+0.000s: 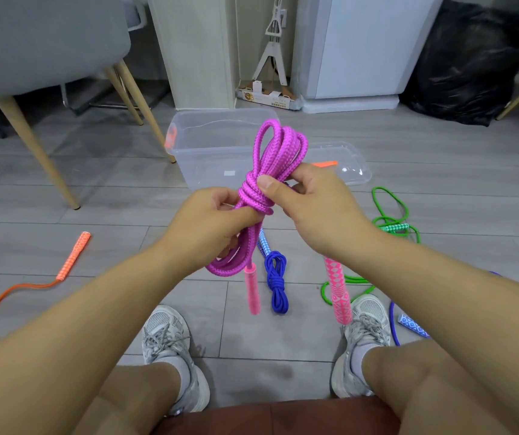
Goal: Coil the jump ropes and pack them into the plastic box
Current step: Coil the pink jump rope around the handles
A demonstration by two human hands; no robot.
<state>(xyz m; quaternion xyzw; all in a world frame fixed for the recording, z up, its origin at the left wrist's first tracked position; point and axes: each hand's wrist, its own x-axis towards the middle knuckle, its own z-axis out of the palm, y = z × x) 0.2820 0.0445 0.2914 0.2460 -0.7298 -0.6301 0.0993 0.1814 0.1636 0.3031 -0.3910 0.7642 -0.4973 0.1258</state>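
One magenta jump rope (286, 149), bundled in loops and wrapped round its middle, held up just in front of the one clear plastic box (195, 152), not inside it. Two pink handles (252, 291) dangling below. Left hand (214, 221) curled round the strands under the wraps; right hand (311, 205) pinching the wraps, thumb on top. Nearer than the box, on the floor: one coiled blue rope (277, 285), one loose green rope (385, 219) rightward, one orange rope (74, 255) leftward. One lid (349, 171) beside the box's right.
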